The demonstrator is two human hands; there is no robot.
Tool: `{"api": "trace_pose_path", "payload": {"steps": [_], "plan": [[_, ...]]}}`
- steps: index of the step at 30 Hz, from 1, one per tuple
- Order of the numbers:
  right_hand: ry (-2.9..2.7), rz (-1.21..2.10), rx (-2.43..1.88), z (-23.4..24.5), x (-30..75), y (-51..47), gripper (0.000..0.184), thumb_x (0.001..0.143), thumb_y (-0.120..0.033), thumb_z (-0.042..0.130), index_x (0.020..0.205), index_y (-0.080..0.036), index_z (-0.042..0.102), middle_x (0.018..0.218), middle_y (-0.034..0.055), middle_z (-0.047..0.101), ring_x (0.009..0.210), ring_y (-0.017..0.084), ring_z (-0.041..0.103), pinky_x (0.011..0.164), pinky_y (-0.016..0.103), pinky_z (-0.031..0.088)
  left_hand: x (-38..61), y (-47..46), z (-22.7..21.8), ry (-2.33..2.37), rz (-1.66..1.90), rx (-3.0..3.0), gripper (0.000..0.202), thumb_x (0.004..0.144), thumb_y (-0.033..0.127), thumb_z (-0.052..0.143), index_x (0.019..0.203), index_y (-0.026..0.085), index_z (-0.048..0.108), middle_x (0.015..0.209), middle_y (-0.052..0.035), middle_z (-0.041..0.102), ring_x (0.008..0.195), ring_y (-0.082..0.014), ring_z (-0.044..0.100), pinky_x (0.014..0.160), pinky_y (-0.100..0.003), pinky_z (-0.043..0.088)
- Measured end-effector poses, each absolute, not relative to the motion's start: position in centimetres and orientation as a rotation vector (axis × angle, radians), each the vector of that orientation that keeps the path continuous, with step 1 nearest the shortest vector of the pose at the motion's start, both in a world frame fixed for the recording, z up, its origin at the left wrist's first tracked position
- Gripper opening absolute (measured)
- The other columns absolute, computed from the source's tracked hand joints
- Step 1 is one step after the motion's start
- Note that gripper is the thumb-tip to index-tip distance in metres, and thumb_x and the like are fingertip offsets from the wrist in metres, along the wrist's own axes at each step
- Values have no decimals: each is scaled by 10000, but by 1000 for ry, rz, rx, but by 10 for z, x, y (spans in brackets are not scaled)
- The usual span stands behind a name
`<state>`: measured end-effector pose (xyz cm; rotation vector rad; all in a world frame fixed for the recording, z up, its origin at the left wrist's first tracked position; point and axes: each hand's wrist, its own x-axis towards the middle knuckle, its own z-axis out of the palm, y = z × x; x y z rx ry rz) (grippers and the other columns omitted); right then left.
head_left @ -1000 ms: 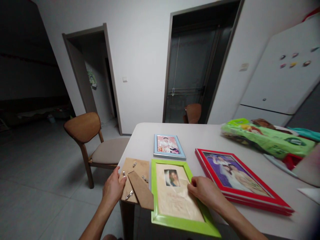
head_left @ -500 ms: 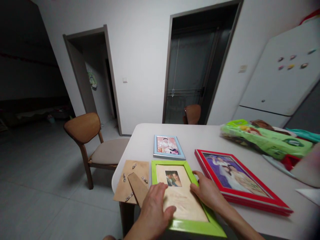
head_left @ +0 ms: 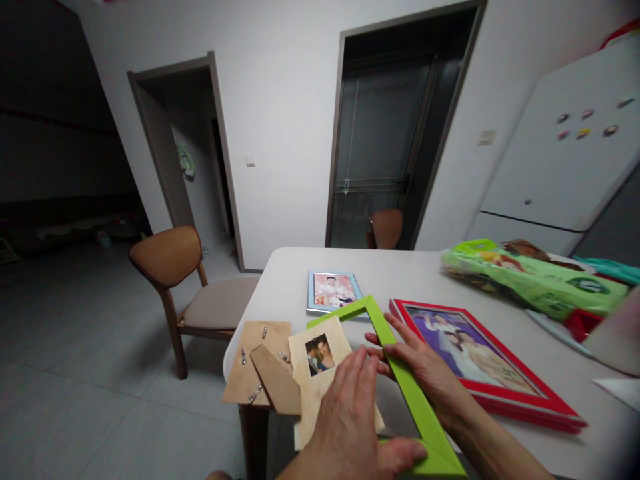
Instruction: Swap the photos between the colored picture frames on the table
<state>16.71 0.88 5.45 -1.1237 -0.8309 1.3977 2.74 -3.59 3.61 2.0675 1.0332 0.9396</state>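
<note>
My right hand (head_left: 420,360) grips the right side of a lime-green picture frame (head_left: 407,380), whose right side is tilted up off the table. Stretched over the frame's opening, my left hand (head_left: 345,407) has its fingers extended and its thumb apart, lying near the frame's lower edge. Left of the opening, partly under my left hand, is a cream backing sheet (head_left: 305,393) with a small photo (head_left: 319,355) of two people. A brown backing board (head_left: 270,333) with metal clips and a stand leg (head_left: 277,383) rests beside the sheet at the table's left edge.
Behind the green frame lies a light-blue picture frame (head_left: 334,290). Red picture frames (head_left: 470,360) are stacked to the right. Farther right is a green plastic package (head_left: 530,273). A wooden chair (head_left: 167,257) stands left of the white table (head_left: 390,270).
The green frame has been tilted up on its right side. The cream sheet with the photo has come out of it to the left. My left hand has moved right, over the opening.
</note>
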Motion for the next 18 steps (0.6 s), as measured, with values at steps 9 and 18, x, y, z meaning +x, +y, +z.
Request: {"api": "trace_pose_path", "payload": {"steps": [9,18], "plan": [[-795,1407,-1187,37,173,13,731,623,-71,524,1267,-220,211,856,61,630,629,135,615,540,251,523,8,-20,6,1286,765,1956,724,579,259,621,1226,93,342,1323,-145,254,1217,-286,191,1004,-417,152],[-957,1333,-1350,14,185,20,742,629,-169,525,1283,-170,177,813,53,627,632,145,601,556,258,491,1,-13,-2,1313,783,2004,724,515,22,446,1228,81,336,1341,-125,217,1231,-257,153,1009,-375,145]]}}
